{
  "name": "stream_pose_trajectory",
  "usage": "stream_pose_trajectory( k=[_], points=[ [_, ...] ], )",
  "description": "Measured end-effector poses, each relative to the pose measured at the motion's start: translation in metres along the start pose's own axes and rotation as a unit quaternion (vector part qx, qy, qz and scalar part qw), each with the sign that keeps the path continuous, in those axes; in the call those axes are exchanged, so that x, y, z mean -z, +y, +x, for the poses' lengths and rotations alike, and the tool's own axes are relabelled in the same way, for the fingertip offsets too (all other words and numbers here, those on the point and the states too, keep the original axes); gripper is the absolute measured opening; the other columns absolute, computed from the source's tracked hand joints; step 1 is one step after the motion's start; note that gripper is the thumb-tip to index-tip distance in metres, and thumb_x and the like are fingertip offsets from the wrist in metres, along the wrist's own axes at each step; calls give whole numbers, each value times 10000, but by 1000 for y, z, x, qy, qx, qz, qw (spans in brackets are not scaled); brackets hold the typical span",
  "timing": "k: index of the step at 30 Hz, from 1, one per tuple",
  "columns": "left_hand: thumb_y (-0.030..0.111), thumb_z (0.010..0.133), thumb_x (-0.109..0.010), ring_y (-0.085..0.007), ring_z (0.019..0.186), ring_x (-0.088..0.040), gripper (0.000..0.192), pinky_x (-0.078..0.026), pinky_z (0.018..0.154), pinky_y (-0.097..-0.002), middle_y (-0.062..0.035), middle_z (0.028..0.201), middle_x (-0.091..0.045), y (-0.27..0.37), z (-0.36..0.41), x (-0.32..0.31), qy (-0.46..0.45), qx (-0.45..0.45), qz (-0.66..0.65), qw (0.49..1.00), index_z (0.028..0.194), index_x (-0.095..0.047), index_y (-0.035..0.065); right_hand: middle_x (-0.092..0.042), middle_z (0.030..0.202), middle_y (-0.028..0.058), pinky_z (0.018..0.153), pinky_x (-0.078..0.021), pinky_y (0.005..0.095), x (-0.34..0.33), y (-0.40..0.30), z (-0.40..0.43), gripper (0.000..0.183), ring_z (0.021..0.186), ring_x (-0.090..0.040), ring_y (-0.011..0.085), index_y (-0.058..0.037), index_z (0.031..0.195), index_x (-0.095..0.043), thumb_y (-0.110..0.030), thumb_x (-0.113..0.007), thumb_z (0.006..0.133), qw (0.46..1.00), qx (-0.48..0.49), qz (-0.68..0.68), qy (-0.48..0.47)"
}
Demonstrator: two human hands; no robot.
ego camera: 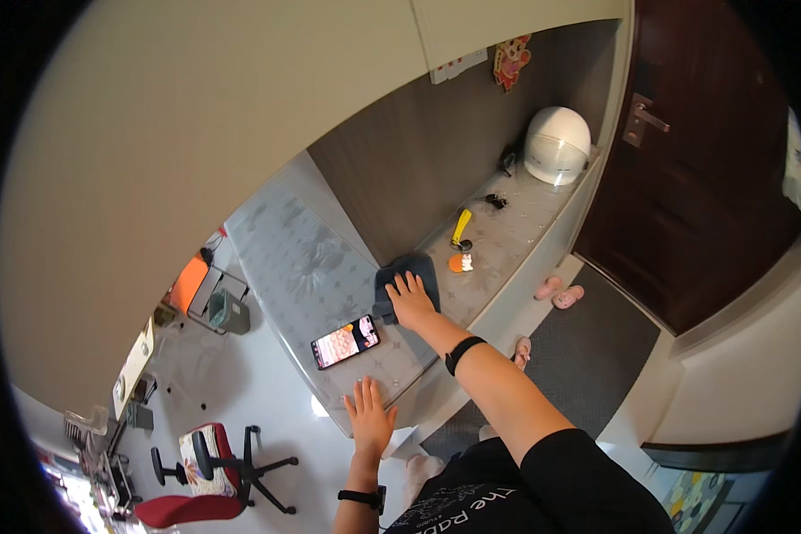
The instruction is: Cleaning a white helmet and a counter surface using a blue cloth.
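Across a folded dark grey cloth (422, 264) my right hand (412, 302) lies flat, fingers spread. The cloth sits on the patterned countertop (267, 247), against the end of a brown panel. My left hand (370, 415) rests palm down on the counter's near corner, its fingers a little apart and holding nothing. Between the two hands lies a smartphone (345, 342) with its screen lit. Just beyond the cloth are an orange trinket with a white rabbit figure (462, 262) and a yellow strap (462, 225) with a dark fob.
A white helmet (558, 145) and black keys (497, 201) stand farther along the ledge, near the dark red door (704, 160). Pink clogs (567, 296) lie on the grey mat (594, 334). A red swivel chair (193, 508) and a bin (230, 312) stand at left.
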State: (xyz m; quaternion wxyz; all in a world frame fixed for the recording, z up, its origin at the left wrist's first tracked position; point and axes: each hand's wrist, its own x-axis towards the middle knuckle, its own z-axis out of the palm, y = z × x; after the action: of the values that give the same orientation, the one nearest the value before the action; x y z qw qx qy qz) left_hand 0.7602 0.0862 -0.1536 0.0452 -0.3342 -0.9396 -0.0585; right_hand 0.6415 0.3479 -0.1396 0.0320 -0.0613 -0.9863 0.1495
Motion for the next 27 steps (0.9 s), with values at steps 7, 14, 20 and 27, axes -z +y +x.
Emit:
stream_pose_trajectory(
  k=[7,14,20,27],
  points=[
    [290,845,-674,-327,1415,-273,727,-146,1139,-589,-113,1523,-331,24,9,2,22,77,-14,997,1439,-337,40,-340,1480,254,1150,-185,539,-2,24,-4,508,1395,-266,442,-16,1396,-418,-85,-474,895,997,64,30,30],
    [273,815,-694,-329,1433,-229,774,-130,1137,-589,-114,1533,-299,22,7,4,-5,84,-14,996,1445,-306,48,-400,1440,243,1121,-257,542,7,53,-137,482,1342,-360,427,11,1335,-485,-99,-499,865,979,163,3,123],
    [228,782,-716,-346,1450,-185,865,-102,1140,-588,-148,1546,-259,23,7,11,-34,86,-8,996,1478,-233,54,-436,1407,236,1111,-277,537,20,65,-159,483,1317,-396,419,-5,1304,-517,-105,-547,832,970,214,16,111],
    [222,761,-730,-337,1448,-187,898,-112,1143,-585,-125,1551,-251,19,5,9,-38,86,-8,996,1481,-221,53,-443,1410,227,1116,-261,542,3,38,-67,398,1324,-389,420,-32,1277,-541,-121,-498,891,983,160,30,89]
  ],
)
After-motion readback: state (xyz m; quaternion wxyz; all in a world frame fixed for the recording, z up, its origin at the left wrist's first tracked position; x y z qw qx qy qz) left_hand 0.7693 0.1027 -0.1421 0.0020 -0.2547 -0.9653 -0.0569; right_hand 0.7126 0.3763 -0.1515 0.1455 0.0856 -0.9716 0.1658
